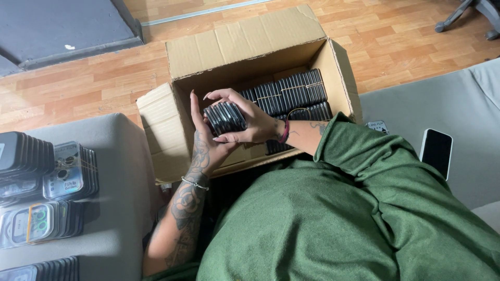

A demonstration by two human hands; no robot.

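Both my hands hold one bundle of black phone cases (pixel 225 117) over the open cardboard box (pixel 245 44). My left hand (pixel 204 148) supports the bundle from below and on its left side, fingers upright. My right hand (pixel 249 120) wraps over it from the right, fingers curled across the top. Inside the box, several more banded bundles of black cases (pixel 291 91) lie in rows against the far right wall. My green sleeve covers the right forearm and part of the box's near edge.
Stacks of packaged phone cases (pixel 44 190) sit on a grey cushion (pixel 117 208) at the left. A phone (pixel 436 151) lies face down on the grey sofa seat (pixel 458 104) at the right. Wooden floor lies beyond, with a chair base (pixel 476 15) top right.
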